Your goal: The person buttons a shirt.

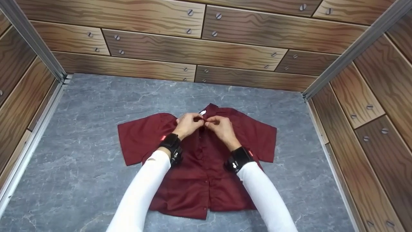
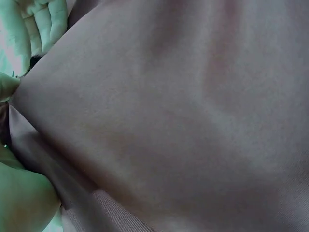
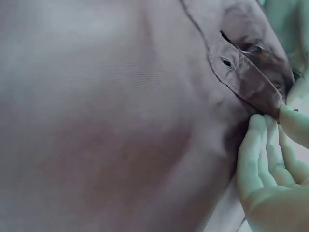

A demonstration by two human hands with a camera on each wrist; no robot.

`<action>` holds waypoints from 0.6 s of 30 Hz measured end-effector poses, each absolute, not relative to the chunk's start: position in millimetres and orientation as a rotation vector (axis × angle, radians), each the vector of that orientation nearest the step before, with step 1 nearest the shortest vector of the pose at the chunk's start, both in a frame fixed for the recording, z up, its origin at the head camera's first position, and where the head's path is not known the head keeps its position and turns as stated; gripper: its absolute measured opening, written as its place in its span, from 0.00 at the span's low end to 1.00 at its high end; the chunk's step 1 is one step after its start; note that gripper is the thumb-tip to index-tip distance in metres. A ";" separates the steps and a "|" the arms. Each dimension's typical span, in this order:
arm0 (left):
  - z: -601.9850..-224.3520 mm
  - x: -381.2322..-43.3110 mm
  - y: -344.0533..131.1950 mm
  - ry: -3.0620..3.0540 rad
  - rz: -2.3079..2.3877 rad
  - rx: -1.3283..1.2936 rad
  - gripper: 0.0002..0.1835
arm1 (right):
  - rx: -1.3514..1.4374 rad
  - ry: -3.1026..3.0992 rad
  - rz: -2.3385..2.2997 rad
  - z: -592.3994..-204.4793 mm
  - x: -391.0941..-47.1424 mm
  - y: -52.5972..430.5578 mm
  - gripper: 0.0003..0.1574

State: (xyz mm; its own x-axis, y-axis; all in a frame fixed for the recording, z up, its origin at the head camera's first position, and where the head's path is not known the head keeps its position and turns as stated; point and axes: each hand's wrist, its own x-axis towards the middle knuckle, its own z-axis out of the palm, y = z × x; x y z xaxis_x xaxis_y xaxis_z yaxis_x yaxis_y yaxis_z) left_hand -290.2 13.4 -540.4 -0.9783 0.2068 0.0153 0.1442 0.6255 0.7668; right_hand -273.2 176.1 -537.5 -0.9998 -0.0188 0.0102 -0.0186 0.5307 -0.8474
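Observation:
A dark red short-sleeved button-up shirt (image 1: 183, 187) lies spread front up, its collar (image 1: 211, 110) pointing away from me. Just below the collar, my left hand (image 1: 188, 125) pinches one edge of the front opening between thumb and fingers. Facing it, my right hand (image 1: 222, 128) pinches the front edge too, fingertips close against the left ones. The right wrist view shows the button placket with a buttonhole (image 3: 227, 63) and a small button (image 3: 256, 49) beside it. Cloth pulls up toward the fingertips in the left wrist view. What lies right between the fingertips is hidden.
Underneath is a grey marbled surface (image 1: 70, 161). Wood-patterned panels form a back wall (image 1: 154, 45) and side walls, with metal rails (image 1: 347, 48) at the corners. A white label (image 1: 202, 112) shows inside the collar. Both wrists wear black camera bands (image 1: 239, 158).

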 end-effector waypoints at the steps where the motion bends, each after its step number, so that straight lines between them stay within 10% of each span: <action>1: -539.5 -290.5 13.5 2.760 1.289 0.306 0.09 | -0.019 2.691 -1.572 -536.9 -273.7 176.5 0.08; 18: -538.0 -291.7 16.2 2.625 1.454 0.227 0.17 | 0.177 2.378 -1.752 -532.8 -272.8 175.5 0.11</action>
